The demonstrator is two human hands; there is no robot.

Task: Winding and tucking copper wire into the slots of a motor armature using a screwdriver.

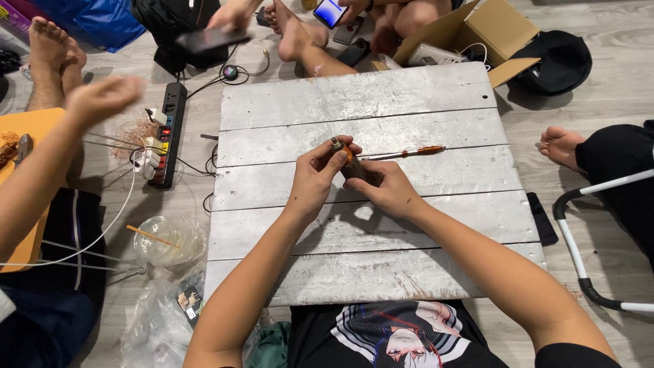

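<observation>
Head view: both hands [354, 178] pinch small, perhaps copper-wound cylinder [349, 161].

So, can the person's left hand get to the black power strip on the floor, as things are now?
Probably yes, but not freely. The left hand is pinching a small cylindrical part together with the right hand. The power strip lies left of the board, with nothing between, so the hand must let go first.

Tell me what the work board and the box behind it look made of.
The board looks like wooden planks painted silvery-white: parallel seams, worn patches, rusty stains near the front edge. The box looks like plain brown cardboard, matte, with open folded flaps. Both hands work above the board.
</observation>
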